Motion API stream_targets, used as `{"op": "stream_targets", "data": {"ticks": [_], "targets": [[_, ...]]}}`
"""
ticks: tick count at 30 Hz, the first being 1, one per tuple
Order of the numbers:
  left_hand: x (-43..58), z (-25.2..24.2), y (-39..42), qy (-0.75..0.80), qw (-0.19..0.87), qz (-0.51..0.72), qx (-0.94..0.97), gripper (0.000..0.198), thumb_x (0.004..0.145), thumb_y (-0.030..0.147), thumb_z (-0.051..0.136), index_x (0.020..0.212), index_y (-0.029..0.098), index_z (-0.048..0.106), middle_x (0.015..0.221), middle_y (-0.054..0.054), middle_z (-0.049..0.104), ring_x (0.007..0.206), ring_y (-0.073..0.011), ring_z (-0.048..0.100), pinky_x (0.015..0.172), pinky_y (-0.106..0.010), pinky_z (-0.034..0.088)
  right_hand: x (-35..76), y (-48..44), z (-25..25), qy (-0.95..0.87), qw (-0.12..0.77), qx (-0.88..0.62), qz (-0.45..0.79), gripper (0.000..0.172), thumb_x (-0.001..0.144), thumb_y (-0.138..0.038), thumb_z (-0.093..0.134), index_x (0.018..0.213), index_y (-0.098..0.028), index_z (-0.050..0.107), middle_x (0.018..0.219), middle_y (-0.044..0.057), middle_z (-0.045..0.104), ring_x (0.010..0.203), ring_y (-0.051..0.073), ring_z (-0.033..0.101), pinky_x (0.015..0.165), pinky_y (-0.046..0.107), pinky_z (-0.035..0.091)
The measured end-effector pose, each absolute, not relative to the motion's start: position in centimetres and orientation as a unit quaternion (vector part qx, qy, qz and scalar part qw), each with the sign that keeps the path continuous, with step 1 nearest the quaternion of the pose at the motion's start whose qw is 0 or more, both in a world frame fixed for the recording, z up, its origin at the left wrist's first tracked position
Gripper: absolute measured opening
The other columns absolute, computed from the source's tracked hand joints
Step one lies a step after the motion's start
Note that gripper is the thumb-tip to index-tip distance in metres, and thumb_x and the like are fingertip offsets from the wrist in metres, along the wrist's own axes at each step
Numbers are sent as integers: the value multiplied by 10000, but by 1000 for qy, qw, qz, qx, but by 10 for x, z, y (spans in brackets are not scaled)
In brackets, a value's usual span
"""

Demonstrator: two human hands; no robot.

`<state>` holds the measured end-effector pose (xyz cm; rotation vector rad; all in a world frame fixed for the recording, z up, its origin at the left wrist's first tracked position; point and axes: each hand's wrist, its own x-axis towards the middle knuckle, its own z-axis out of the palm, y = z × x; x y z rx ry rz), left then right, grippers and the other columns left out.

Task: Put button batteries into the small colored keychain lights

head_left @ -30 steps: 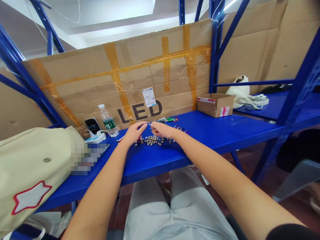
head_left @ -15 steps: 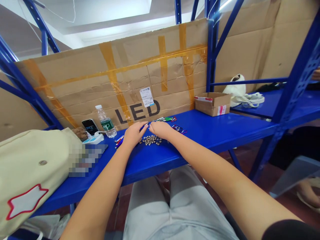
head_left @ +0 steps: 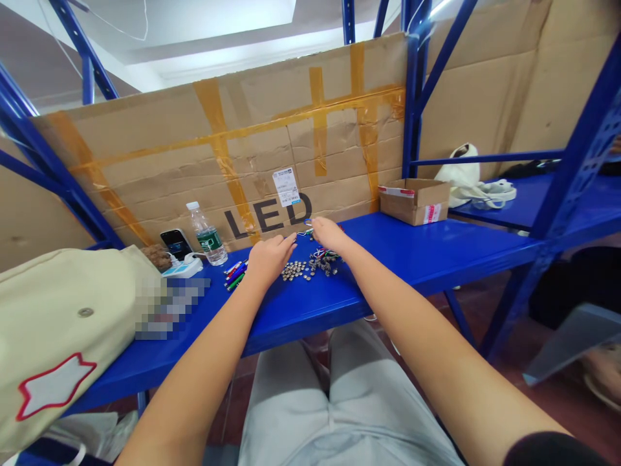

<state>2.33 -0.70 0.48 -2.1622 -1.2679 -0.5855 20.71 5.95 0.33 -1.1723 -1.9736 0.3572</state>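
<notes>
Left hand (head_left: 268, 257) by metal bits (head_left: 294, 270), right hand (head_left: 330, 237), grip unclear

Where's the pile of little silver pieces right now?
Head view: the silver pieces lie mid-frame on the blue shelf, just right of the left hand, left of a bunch of coloured clips, the right hand just beyond.
</notes>
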Motion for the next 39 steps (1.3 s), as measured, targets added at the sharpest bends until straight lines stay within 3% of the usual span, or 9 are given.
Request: {"op": "stream_targets", "data": {"ticks": [6,11,14,16,19,25,31,35,39], "targets": [[16,3,-4,-510,206,-274,-789,356,933,406,413,1177,218,591,1106,-84,674,994,-237,618,810,-306,438,249,64,0,-714,202,-662,107,237,814,-271,530,883,-94,672,1037,216,664,934,278,617,787,343,445],[11,5,0,-500,140,-304,-799,281,906,393,468,1076,220,610,1075,-62,685,995,-228,614,852,-315,440,247,52,4,-654,237,-714,82,352,841,-332,509,983,-44,652,1103,301,607,1038,368,584,797,440,443],[13,3,2,-451,140,-316,-823,267,906,366,476,1062,202,619,1097,-69,676,1008,-213,602,884,-314,430,227,44,7,-691,288,-660,69,505,938,-471,278,934,-120,641,1061,216,643,1020,291,597,819,383,440],[15,1,4,-422,159,-307,-838,260,904,357,489,1053,197,630,1085,-75,678,999,-214,595,897,-328,420,211,39,5,-742,286,-593,125,573,947,-511,220,700,-162,601,733,106,660,732,185,628,689,272,456],[16,-2,6,-401,188,-285,-850,249,896,352,513,1050,207,644,1046,-82,688,980,-223,590,888,-351,408,191,35,-1,-769,303,-430,363,506,960,-474,215,597,-195,430,442,-18,405,385,106,374,433,242,333],[17,-4,7,-405,185,-307,-841,259,895,368,509,1013,188,654,1030,-104,690,959,-226,605,848,-330,405,181,37,-9,-690,344,-345,535,376,967,-353,252,622,-216,309,435,-85,229,362,75,157,374,213,131],[22,4,0,-504,76,-395,-764,504,942,420,286,548,191,502,574,-36,589,628,-167,553,695,-277,406,171,39,-9,-758,444,-348,328,393,944,-323,302,573,-202,348,483,-44,363,469,97,349,505,230,302],[16,1,8,-540,-53,-395,-741,522,901,516,317,511,194,445,487,2,504,537,-145,499,575,-255,368,173,44,-9,-810,432,-382,106,416,945,-320,298,644,-158,536,708,48,611,715,152,536,703,260,366],[7,-6,20,-553,-92,-374,-739,479,859,555,392,565,190,492,528,8,531,512,-135,475,520,-250,335,189,46,-4,-817,333,-470,29,430,935,-349,326,789,-139,671,909,137,690,848,214,606,767,293,399]]}}
